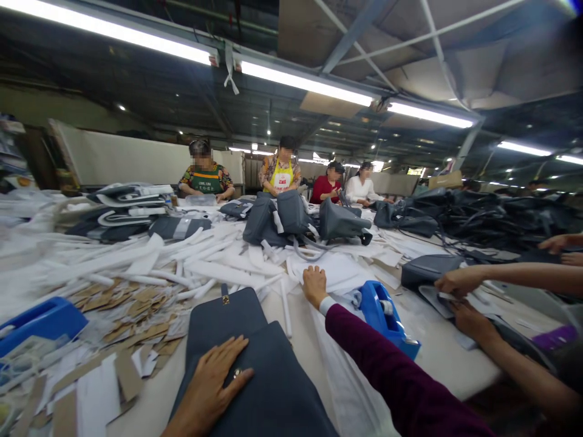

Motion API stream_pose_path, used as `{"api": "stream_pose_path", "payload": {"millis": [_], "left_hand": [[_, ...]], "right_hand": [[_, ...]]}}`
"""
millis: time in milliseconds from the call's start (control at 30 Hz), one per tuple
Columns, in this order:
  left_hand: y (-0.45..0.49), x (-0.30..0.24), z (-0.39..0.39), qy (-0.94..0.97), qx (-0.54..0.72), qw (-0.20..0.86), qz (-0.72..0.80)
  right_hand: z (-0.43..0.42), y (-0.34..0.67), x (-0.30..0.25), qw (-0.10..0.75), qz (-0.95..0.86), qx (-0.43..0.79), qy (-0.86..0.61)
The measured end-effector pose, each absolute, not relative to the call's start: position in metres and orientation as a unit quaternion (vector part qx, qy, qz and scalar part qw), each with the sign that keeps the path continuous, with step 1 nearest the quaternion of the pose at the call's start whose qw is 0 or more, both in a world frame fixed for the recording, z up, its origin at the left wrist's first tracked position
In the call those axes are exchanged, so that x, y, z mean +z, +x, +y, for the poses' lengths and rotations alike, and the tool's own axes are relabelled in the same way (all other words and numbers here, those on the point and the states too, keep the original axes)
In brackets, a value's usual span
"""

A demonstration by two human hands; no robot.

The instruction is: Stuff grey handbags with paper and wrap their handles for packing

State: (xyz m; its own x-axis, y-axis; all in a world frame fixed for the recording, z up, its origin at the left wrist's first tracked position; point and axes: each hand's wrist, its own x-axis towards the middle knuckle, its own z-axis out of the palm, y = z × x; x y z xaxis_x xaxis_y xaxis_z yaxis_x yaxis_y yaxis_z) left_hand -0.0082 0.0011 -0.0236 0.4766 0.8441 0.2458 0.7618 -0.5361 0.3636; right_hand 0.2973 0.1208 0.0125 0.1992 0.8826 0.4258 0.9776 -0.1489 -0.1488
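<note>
My left hand (214,379) lies flat with its fingers spread on a dark grey bag (255,364) that rests on the table in front of me. A ring shows on one finger. My right hand (314,285), on a maroon-sleeved arm, reaches forward across the table. It rests on white paper sheets (332,267), fingers curled down and pointing away from me, so I cannot see whether they hold anything. A blue tape dispenser (387,318) stands just right of that arm.
White paper strips (204,267) and brown cardboard scraps (132,315) cover the table's left. Grey bags (291,218) are piled mid-table, dark ones (478,218) at right. Several people work at the far side. Another person's hands (460,297) handle a bag at right. A blue tray (40,321) sits left.
</note>
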Motion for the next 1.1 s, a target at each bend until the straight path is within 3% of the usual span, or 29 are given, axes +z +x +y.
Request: {"api": "stream_pose_path", "payload": {"millis": [200, 500, 633, 700, 800, 1100], "left_hand": [[-0.010, -0.027, -0.001, 0.860, 0.216, 0.097, 0.452], [-0.011, -0.031, -0.002, 0.848, 0.268, 0.124, 0.439], [-0.011, -0.026, -0.003, 0.849, 0.260, 0.140, 0.438], [-0.011, -0.024, -0.004, 0.849, 0.252, 0.148, 0.441], [-0.011, -0.021, -0.006, 0.847, 0.246, 0.152, 0.445], [-0.010, -0.017, -0.008, 0.843, 0.240, 0.167, 0.451]], "right_hand": [[0.125, 0.367, 0.077, 0.347, -0.547, -0.120, -0.753], [0.099, 0.427, 0.150, 0.552, -0.536, -0.072, -0.635], [0.074, 0.415, 0.174, 0.667, -0.552, 0.060, -0.497], [0.059, 0.408, 0.187, 0.666, -0.588, 0.187, -0.419], [0.038, 0.400, 0.204, 0.597, -0.637, 0.317, -0.370], [0.037, 0.395, 0.216, 0.588, -0.632, 0.353, -0.361]]}}
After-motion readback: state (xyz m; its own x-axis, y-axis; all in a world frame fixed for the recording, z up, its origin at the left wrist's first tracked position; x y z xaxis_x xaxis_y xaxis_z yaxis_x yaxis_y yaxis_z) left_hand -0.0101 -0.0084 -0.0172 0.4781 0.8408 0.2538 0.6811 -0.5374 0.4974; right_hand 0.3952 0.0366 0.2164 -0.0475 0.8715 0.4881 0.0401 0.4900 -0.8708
